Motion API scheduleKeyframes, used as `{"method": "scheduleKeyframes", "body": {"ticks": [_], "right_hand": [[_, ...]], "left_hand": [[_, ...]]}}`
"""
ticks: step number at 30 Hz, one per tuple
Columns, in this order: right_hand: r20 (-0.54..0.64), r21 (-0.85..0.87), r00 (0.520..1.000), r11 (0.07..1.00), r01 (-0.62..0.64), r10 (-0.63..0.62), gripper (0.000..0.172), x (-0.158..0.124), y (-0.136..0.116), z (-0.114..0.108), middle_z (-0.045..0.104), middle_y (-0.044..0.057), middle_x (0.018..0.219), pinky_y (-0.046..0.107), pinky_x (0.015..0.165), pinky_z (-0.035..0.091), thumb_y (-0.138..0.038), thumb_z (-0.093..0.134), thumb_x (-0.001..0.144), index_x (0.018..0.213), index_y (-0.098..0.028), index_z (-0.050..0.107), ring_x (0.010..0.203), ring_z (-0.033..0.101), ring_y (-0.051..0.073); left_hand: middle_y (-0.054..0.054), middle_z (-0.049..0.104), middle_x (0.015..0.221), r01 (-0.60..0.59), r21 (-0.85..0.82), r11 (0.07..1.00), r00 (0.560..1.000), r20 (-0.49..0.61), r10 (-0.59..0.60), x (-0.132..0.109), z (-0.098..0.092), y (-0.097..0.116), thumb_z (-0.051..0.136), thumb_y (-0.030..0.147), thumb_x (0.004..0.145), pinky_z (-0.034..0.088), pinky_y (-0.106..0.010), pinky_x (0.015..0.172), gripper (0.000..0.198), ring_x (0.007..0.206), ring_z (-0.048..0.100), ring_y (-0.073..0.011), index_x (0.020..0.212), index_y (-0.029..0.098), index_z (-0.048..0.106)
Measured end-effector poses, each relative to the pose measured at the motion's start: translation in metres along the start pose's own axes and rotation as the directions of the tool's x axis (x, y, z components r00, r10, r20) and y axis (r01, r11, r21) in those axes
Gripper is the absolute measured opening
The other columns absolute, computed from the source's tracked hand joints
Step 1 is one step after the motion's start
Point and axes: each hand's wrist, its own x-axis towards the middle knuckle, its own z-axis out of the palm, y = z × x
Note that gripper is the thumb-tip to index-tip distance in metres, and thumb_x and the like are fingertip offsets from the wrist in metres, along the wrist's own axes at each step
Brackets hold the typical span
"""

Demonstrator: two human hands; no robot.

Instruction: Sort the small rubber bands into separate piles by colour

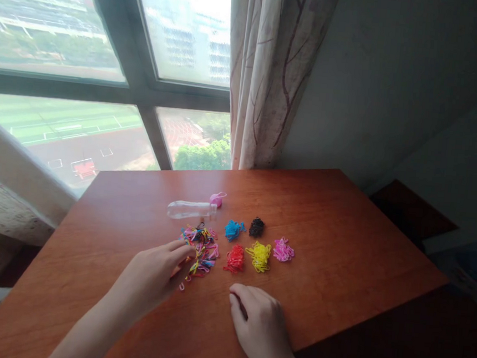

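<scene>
By the window [143, 94], on a reddish-brown table [340, 255], I see a mixed heap [209, 250] of small coloured loops, with 5 single-colour piles to its right: a blue pile [233, 230] and a black pile [256, 227] behind, a red pile [235, 258], a yellow pile [259, 256] and a pink pile [284, 250] in front. The left hand [162, 267] is over the heap's near-left side, fingers bent; from here I can't tell whether it grips a loop. The right hand [262, 317] rests loosely curled nearer the person than the red and yellow piles, and I can't make out anything in it. Beyond the heap lies a clear bottle [188, 210], a pink cap [216, 200] beside its neck. I'd judge the step to be picking from the mix to sort by colour; the next move calls for a light pinch, freeing 1 loop without dragging its neighbours.
</scene>
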Motion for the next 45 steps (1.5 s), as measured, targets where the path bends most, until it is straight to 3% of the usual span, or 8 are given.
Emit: {"method": "scheduleKeyframes", "body": {"ticks": [3,7,15,22,29,37,45], "right_hand": [[0.013,-0.017,1.0,1.0,-0.001,0.001,0.016,0.006,-0.007,0.007,0.07,-0.001,0.08,0.026,0.064,0.038,-0.016,0.05,0.093,0.096,-0.025,0.063,0.071,0.065,0.017],[0.053,-0.085,0.999,0.996,0.001,0.004,0.015,0.016,-0.018,0.018,0.069,-0.002,0.079,0.027,0.062,0.037,-0.014,0.057,0.089,0.098,-0.025,0.063,0.07,0.065,0.018],[0.121,-0.13,0.99,0.99,-0.059,0.075,0.018,0.036,-0.038,0.025,0.071,-0.001,0.085,0.026,0.063,0.038,-0.012,0.06,0.09,0.102,-0.025,0.064,0.076,0.067,0.019],[0.091,-0.113,0.992,0.991,-0.075,0.086,0.019,0.037,-0.037,0.028,0.072,0.0,0.086,0.025,0.065,0.038,-0.01,0.06,0.09,0.102,-0.024,0.066,0.076,0.067,0.018],[0.047,-0.115,0.997,0.992,-0.053,0.059,0.016,0.044,-0.036,0.026,0.072,0.0,0.083,0.025,0.064,0.036,-0.009,0.059,0.09,0.095,-0.023,0.066,0.074,0.066,0.017],[0.131,-0.113,0.991,0.993,0.032,-0.017,0.012,0.061,-0.052,0.029,0.07,-0.001,0.081,0.024,0.062,0.034,-0.014,0.058,0.092,0.086,-0.023,0.062,0.075,0.065,0.015],[0.207,-0.199,0.978,0.98,0.018,0.024,0.007,0.069,-0.059,0.038,0.07,0.001,0.081,0.024,0.059,0.034,-0.021,0.059,0.093,0.088,-0.023,0.062,0.075,0.066,0.018]], "left_hand": [[-0.001,0.072,0.098,0.062,-0.048,0.997,0.997,0.038,-0.06,-0.023,0.007,-0.014,0.044,0.023,0.091,0.046,-0.023,0.062,0.022,0.075,0.069,-0.0161,0.1,0.026,0.065],[0.0,0.07,0.093,0.082,-0.103,0.991,0.994,0.086,-0.074,-0.037,0.019,-0.016,0.046,0.027,0.092,0.047,-0.022,0.065,0.019,0.078,0.069,-0.0164,0.096,0.026,0.065],[-0.002,0.069,0.095,0.084,-0.154,0.985,0.996,0.053,-0.077,-0.031,0.035,-0.01,0.042,0.031,0.097,0.047,-0.026,0.068,0.022,0.08,0.068,-0.018,0.092,0.024,0.062],[-0.002,0.068,0.095,0.116,-0.165,0.98,0.993,0.031,-0.112,-0.029,0.041,-0.002,0.039,0.03,0.098,0.047,-0.026,0.068,0.022,0.081,0.068,-0.0185,0.091,0.024,0.059],[-0.001,0.068,0.098,0.104,-0.255,0.961,0.992,-0.038,-0.118,-0.038,0.042,-0.011,0.043,0.025,0.095,0.049,-0.024,0.07,0.017,0.083,0.067,-0.0167,0.098,0.026,0.059],[-0.002,0.069,0.095,0.137,-0.229,0.964,0.989,-0.03,-0.148,-0.038,0.041,-0.016,0.042,0.024,0.093,0.05,-0.026,0.071,0.02,0.083,0.067,-0.0184,0.097,0.025,0.062],[-0.003,0.068,0.097,0.129,-0.231,0.964,0.991,-0.009,-0.135,-0.038,0.042,-0.015,0.039,0.024,0.095,0.05,-0.028,0.075,0.022,0.086,0.067,-0.0191,0.097,0.025,0.061]]}}
